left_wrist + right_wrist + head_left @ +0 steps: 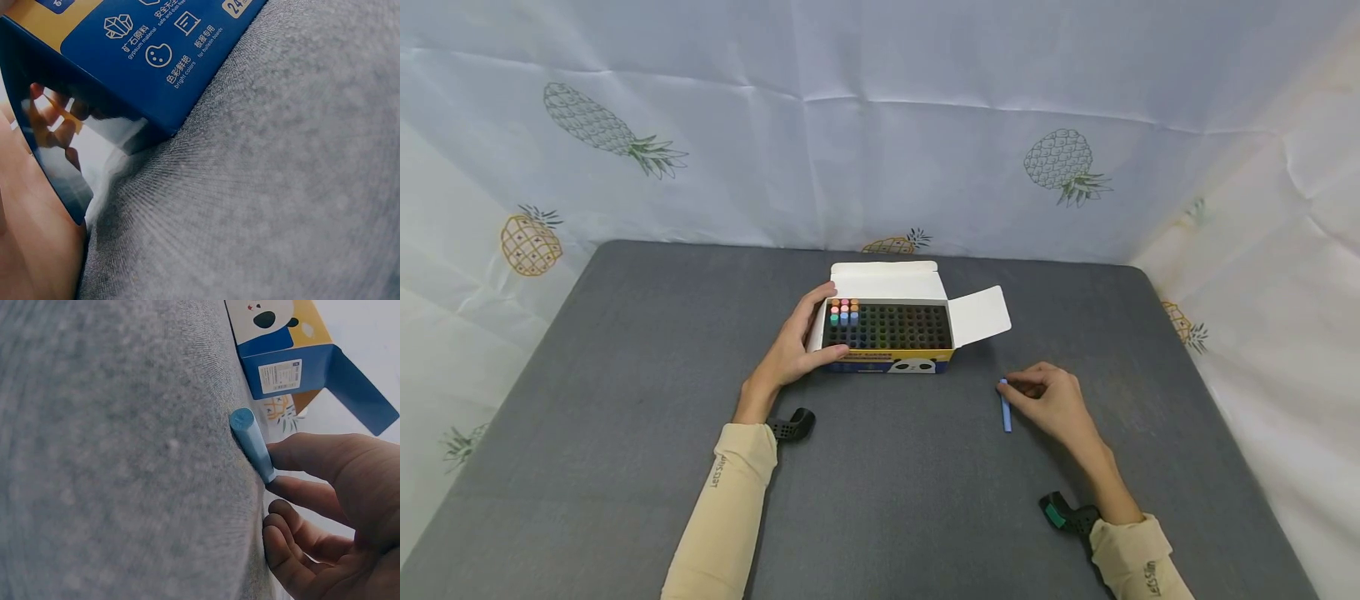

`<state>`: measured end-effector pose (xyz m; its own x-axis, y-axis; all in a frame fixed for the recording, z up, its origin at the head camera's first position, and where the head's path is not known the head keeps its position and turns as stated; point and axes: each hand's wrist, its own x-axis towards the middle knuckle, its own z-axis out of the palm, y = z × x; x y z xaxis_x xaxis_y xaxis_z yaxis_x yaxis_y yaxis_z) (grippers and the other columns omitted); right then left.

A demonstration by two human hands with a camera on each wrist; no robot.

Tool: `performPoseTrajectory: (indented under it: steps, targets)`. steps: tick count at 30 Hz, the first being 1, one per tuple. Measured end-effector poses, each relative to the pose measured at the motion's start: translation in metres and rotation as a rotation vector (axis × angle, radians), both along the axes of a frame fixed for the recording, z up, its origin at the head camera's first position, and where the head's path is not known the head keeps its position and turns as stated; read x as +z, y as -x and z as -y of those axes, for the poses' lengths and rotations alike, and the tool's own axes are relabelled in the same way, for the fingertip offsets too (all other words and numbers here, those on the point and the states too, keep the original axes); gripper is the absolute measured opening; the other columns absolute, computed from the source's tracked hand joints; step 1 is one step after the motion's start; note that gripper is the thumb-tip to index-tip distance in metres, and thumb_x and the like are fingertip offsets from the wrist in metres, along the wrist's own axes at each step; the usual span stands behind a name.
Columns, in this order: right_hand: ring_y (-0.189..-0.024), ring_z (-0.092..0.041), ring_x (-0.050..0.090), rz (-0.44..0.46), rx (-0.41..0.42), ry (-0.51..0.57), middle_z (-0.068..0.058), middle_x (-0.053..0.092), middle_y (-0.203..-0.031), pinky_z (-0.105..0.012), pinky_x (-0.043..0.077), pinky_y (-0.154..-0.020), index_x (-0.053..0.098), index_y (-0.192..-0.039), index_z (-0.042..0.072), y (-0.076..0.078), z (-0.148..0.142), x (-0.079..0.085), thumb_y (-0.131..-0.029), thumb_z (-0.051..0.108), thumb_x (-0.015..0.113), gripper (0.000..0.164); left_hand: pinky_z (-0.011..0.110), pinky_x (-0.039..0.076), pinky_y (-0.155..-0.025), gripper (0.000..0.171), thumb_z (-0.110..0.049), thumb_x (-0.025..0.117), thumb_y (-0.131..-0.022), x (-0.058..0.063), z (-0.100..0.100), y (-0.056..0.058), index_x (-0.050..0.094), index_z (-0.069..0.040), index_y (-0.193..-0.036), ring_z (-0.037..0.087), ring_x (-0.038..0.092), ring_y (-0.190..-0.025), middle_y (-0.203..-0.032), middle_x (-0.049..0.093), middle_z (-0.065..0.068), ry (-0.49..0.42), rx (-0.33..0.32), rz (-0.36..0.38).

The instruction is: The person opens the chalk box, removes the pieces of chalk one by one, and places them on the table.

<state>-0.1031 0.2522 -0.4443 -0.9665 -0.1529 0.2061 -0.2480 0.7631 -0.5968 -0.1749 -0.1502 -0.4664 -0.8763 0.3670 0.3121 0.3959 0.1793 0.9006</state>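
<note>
A: Risks, beginning at the left?

B: The left hand (793, 340) grips the left end of the open box (917, 367), thumb at the front edge. Uneven squeezing could skew or tip the box and jolt the coloured sticks (844, 310) standing in its left holes. At the box's right end a flap (980, 315) juts out; a passing knuckle could snag it. Further right, the loose blue stick (1006, 417) is at the table (887, 483), pinched near its far end by the right hand (1052, 400). Holding only that end could let it swivel or drop; excess pressure might snap it.

A: Unverified items?

B: Left wrist view: palm cropped, fingertips not distinguishable. Holes by the left thumb: partly covered. Whether the blue stick touches the table along its length: cannot tell.
</note>
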Motion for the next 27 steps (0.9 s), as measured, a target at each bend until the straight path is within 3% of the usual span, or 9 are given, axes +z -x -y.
performPoseTrajectory:
  steps: [11, 16, 19, 22, 27]
  targets:
    - [-0.069, -0.015, 0.066, -0.002, -0.02, -0.055, -0.013, 0.071, -0.084, -0.022, 0.051, -0.061, 0.081, -0.096, -0.002, 0.001, 0.004, 0.008, -0.084, 0.008, 0.082, 0.015, 0.058, 0.03, -0.12, 0.088, -0.006, 0.078, -0.087, -0.001, -0.001, 0.001, 0.029, -0.01, -0.16, 0.031, 0.03, -0.153, -0.171, 0.018, 0.011, -0.006, -0.004, -0.002]
    - [-0.069, -0.013, 0.065, -0.051, -0.021, -0.045, -0.012, 0.072, -0.085, -0.022, 0.052, -0.062, 0.081, -0.095, -0.001, 0.002, 0.004, 0.018, -0.084, 0.009, 0.082, 0.015, 0.058, 0.03, -0.12, 0.088, -0.005, 0.078, -0.087, 0.0, -0.001, 0.0, 0.029, -0.01, -0.16, 0.031, 0.031, -0.153, -0.171, 0.018, 0.011, -0.006, -0.008, -0.002]
    - [-0.072, -0.008, 0.066, -0.096, -0.023, -0.016, -0.012, 0.074, -0.087, -0.019, 0.053, -0.066, 0.081, -0.097, 0.0, 0.003, 0.004, 0.027, -0.084, 0.009, 0.082, 0.015, 0.058, 0.03, -0.12, 0.087, -0.004, 0.077, -0.087, 0.001, -0.001, 0.0, 0.03, -0.012, -0.16, 0.031, 0.03, -0.153, -0.171, 0.018, 0.01, -0.007, -0.006, -0.003]
    - [-0.075, 0.005, 0.063, -0.147, -0.029, 0.037, -0.014, 0.073, -0.089, -0.013, 0.052, -0.068, 0.081, -0.098, -0.002, 0.006, 0.005, 0.037, -0.084, 0.006, 0.082, 0.016, 0.058, 0.03, -0.12, 0.087, -0.006, 0.077, -0.087, 0.001, -0.001, 0.0, 0.03, -0.013, -0.16, 0.03, 0.029, -0.153, -0.171, 0.018, 0.009, -0.003, -0.003, 0.002]
    - [-0.078, 0.017, 0.057, -0.216, -0.044, 0.185, -0.018, 0.071, -0.091, -0.006, 0.049, -0.072, 0.08, -0.101, -0.005, 0.013, 0.013, 0.057, -0.085, 0.001, 0.08, 0.017, 0.057, 0.03, -0.12, 0.089, -0.009, 0.078, -0.088, 0.0, 0.0, 0.0, 0.028, -0.011, -0.161, 0.031, 0.029, -0.154, -0.171, 0.017, 0.01, -0.002, -0.003, 0.018]
